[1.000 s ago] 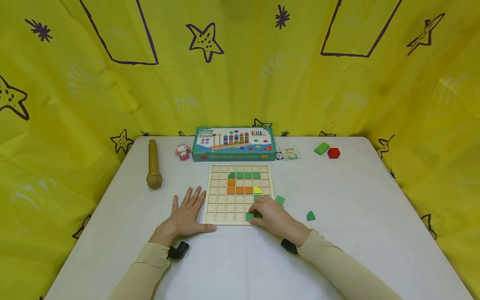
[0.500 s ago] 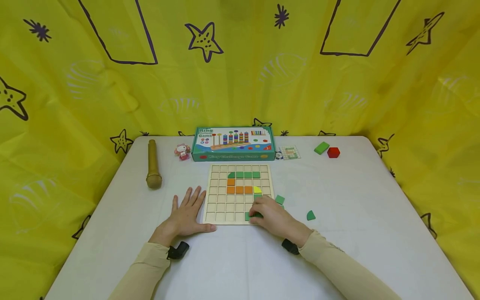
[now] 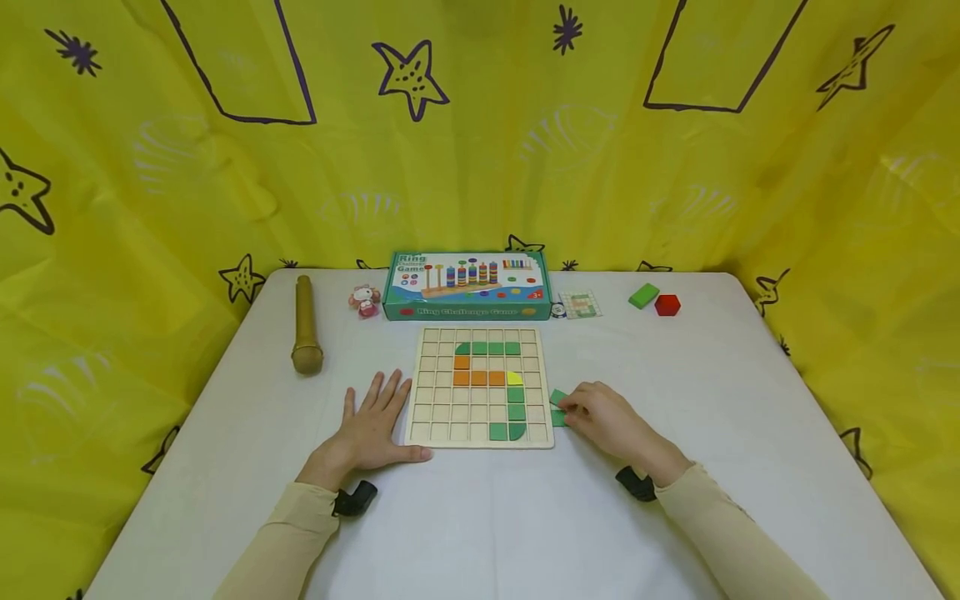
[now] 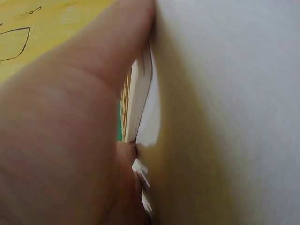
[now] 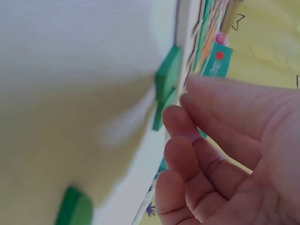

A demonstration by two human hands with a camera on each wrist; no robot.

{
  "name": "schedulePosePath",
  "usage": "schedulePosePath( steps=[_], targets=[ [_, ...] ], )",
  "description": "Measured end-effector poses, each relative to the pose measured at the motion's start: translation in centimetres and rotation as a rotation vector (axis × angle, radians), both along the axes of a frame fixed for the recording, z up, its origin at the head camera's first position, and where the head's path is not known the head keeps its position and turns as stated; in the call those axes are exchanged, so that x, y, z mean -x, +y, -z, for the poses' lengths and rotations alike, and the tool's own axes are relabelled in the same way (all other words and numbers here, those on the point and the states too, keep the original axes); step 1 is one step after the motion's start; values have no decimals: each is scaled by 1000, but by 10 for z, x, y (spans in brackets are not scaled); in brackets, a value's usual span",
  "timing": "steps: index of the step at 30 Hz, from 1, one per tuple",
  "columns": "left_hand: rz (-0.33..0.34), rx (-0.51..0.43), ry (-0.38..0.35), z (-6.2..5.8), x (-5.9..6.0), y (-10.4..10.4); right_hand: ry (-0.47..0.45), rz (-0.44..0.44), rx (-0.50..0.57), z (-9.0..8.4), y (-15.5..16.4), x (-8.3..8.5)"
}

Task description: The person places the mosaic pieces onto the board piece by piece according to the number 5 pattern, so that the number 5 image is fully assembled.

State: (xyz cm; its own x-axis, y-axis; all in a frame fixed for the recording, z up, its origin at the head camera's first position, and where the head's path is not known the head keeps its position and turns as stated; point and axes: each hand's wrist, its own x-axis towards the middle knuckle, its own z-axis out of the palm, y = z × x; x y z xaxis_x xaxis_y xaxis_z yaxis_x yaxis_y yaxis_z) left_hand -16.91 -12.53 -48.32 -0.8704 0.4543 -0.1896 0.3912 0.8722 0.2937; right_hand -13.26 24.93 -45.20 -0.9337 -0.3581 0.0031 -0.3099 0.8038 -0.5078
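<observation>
A wooden grid board (image 3: 442, 412) lies on the white table, with green, orange and yellow tiles set in some squares. At its lower right sit a green square tile (image 3: 498, 432) and a rounded green tile (image 3: 517, 431). My left hand (image 3: 371, 433) lies flat beside the board's left edge, fingers spread. To the right of the board, my right hand (image 3: 611, 421) has bent fingers at two loose green square tiles (image 3: 558, 418). In the right wrist view, its fingertips hover close by these green tiles (image 5: 168, 75), none visibly between them. A quarter-round green tile (image 5: 77, 208) lies under the hand.
A Ring Challenge Game box (image 3: 467, 287) stands behind the board, with a small figurine (image 3: 365, 302) to its left and a pattern card (image 3: 581, 305) to its right. A gold microphone (image 3: 306, 329) lies at left. Green (image 3: 643, 296) and red blocks (image 3: 667, 305) are at back right.
My right hand has left the board's lower right corner and moved right to the loose green tiles. The rounded green tile stays in its square there. The left hand has not moved.
</observation>
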Motion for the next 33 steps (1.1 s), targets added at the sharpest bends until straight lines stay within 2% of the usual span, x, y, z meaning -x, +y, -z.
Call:
schedulePosePath(
  steps=[8, 13, 20, 24, 29, 33],
  targets=[
    [-7, 2, -2, 1, -1, 0, -60, 32, -30, 6, 1, -1],
    [-3, -1, -21, 2, -2, 0, -19, 45, -92, 8, -7, -3],
    [-2, -11, 13, 1, 0, -1, 47, 58, -174, 3, -15, -5],
    [-2, -11, 12, 0, 1, -1, 20, 53, -150, 1, -15, -3],
    [1, -13, 6, 1, 1, 0, -17, 70, -71, -4, -10, -1],
    [-3, -9, -3, 1, 1, 0, -23, 63, -4, -12, -17, 1]
  ],
)
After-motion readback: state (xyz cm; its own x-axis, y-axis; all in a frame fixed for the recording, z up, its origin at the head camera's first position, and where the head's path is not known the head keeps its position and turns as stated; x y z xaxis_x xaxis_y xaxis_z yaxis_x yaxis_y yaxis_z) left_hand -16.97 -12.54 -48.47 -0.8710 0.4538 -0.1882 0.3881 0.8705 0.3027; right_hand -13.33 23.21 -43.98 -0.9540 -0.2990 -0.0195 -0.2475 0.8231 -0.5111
